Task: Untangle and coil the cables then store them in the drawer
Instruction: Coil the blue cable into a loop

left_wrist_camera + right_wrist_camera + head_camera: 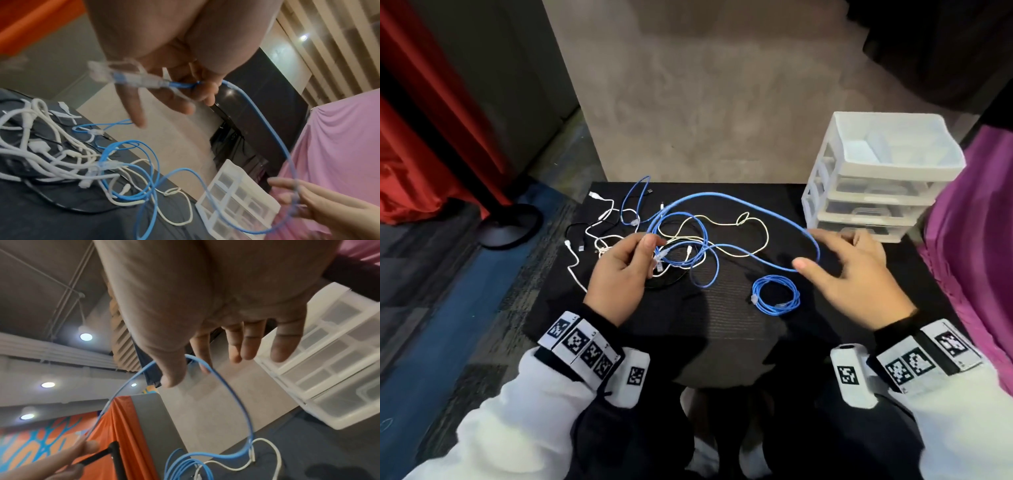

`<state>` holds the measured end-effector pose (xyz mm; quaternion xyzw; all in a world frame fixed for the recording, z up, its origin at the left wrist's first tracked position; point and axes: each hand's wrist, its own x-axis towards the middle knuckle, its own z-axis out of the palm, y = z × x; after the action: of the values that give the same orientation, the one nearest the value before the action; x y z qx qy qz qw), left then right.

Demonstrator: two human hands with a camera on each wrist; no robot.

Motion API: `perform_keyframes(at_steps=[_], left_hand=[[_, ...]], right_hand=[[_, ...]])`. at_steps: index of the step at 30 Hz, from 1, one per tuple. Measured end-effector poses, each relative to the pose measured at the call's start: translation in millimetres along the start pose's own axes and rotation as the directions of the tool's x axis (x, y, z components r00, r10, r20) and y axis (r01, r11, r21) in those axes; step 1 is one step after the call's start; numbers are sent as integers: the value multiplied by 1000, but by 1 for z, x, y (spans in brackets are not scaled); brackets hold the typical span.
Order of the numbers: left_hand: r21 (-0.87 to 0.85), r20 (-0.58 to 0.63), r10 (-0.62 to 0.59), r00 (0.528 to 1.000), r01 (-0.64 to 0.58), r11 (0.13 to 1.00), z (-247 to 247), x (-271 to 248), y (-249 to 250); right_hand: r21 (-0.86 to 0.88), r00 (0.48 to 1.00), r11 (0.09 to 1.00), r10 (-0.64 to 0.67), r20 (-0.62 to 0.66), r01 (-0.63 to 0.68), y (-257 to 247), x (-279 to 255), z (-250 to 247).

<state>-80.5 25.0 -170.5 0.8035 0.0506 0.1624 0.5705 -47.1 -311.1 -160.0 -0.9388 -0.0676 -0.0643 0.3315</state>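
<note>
A long blue cable (739,202) arcs above the black table (722,318) between my hands. My left hand (630,263) pinches it near its clear plug (102,71), fingers curled. My right hand (842,263) is spread with straight fingers, and the cable (230,386) loops between thumb and forefinger. The cable's remaining length runs down into a tangle of white, black and blue cables (613,233) on the table's left half. A cream cable (743,222) lies under the loop. One small coiled blue cable (775,294) rests in front of my right hand.
A white drawer unit (876,192) with clear drawers, all pushed in, stands at the table's back right corner. Pink cloth (969,240) hangs just right of it. A red curtain and a round stand base (510,222) are on the floor to the left.
</note>
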Motion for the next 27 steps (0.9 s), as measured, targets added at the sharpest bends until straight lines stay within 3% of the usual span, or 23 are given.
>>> perform_keyframes(at_steps=[2, 4, 6, 8, 11, 15, 18, 21, 23, 25, 27], left_hand=[[-22, 73, -9, 997, 11, 1000, 10, -8, 11], [38, 215, 54, 975, -63, 997, 21, -20, 26], [48, 349, 113, 930, -138, 989, 32, -30, 41], [-7, 401, 117, 908, -125, 992, 40, -36, 52], [-128, 469, -9, 883, 78, 989, 42, -36, 57], [-128, 594, -164, 788, 293, 947, 37, -40, 52], [-379, 634, -186, 751, 511, 772, 33, -44, 67], [-679, 582, -97, 808, 547, 489, 30, -32, 76], [-791, 475, -42, 879, 448, 416, 27, -21, 79], [-804, 347, -51, 936, 325, 498, 28, -14, 78], [-711, 248, -78, 966, 236, 662, 32, -12, 72]], right_hand=[[98, 997, 994, -44, -59, 50, -15, -5, -1], [150, 980, 970, -176, -97, 190, -35, -12, 0], [115, 944, 937, -327, -33, 329, -49, -17, 7], [163, 928, 922, -365, 73, 350, -55, -19, 14], [378, 953, 906, -264, 150, 191, -59, -21, 17], [367, 984, 914, -179, -20, 174, -50, -19, 18], [329, 992, 937, -129, 14, 117, -42, -17, 23], [294, 972, 947, -182, 151, 132, -45, -27, 37], [274, 943, 948, -229, 240, 160, -49, -39, 48], [228, 884, 948, -295, 362, 223, -55, -51, 54], [229, 817, 926, -373, 440, 299, -64, -60, 51]])
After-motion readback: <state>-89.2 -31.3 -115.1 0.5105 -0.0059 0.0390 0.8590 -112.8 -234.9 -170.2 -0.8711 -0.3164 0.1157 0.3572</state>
